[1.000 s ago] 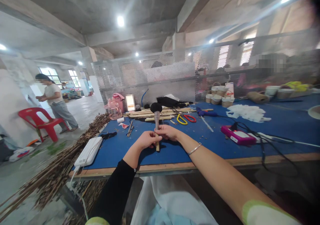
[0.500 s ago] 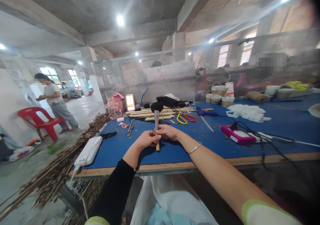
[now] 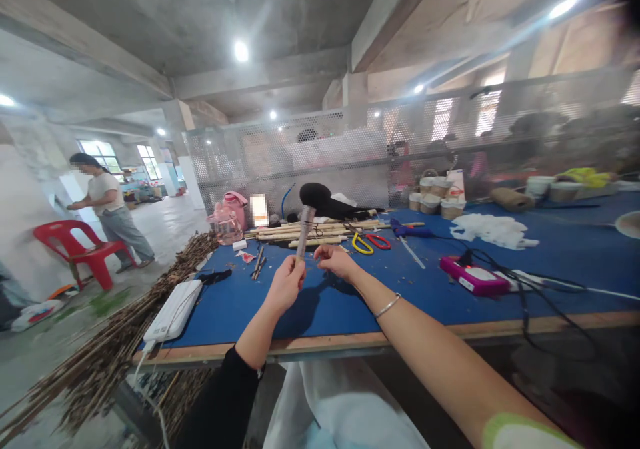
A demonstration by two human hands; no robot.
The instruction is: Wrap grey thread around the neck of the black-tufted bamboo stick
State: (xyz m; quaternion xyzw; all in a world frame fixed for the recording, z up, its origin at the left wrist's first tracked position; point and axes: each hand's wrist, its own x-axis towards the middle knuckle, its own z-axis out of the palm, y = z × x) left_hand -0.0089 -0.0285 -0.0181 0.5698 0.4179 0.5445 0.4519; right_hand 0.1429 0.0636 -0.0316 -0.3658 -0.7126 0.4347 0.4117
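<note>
Upright and slightly tilted, the stick (image 3: 304, 229), with its round black head (image 3: 314, 196) on top, stands above the middle of the tabletop (image 3: 350, 309). The left hand (image 3: 285, 282) has its grip clamped around the lower end. Just beside it, the right hand (image 3: 336, 262) hangs apart from the shaft, fingers curled; whether its grip pinches anything is too small to tell. Behind the hands lie pale rods (image 3: 270, 233), with scissors (image 3: 369, 237) and a blue glue gun (image 3: 413, 229) to their right. Farther right are a purple box (image 3: 473, 277) and white cloth (image 3: 493, 230). A white power strip (image 3: 173, 310) lies by the left edge; beyond, a person stands near a red chair (image 3: 83, 246).
</note>
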